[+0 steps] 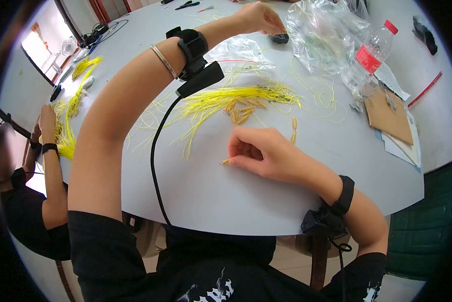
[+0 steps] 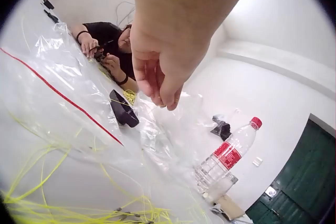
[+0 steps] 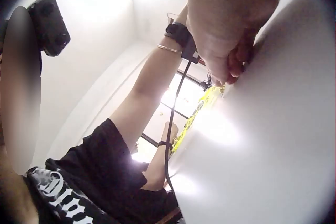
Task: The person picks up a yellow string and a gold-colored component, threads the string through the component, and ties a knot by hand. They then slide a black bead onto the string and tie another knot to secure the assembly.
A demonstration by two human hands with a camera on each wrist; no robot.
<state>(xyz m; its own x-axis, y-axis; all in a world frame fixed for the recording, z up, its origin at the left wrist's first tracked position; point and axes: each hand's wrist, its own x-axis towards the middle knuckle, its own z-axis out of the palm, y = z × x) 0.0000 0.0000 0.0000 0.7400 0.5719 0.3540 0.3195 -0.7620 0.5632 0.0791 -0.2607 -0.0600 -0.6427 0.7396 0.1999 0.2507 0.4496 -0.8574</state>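
My right hand rests low over the table, pinching a small gold spring-like piece between thumb and fingertip. In the right wrist view the gold piece juts from under the fingertips, close to the tabletop. Raised at the far side, my left hand pinches a tiny yellowish piece, mostly hidden by the fingertips; I cannot tell its kind. Between the hands lies a bundle of thin yellow lines, with a pile of gold spring-like pieces at its near side.
A clear plastic bag and a red-capped bottle stand at the far right, by a cardboard piece. A flat zip bag and a black object lie beyond the bundle. At left, another person handles yellow lines.
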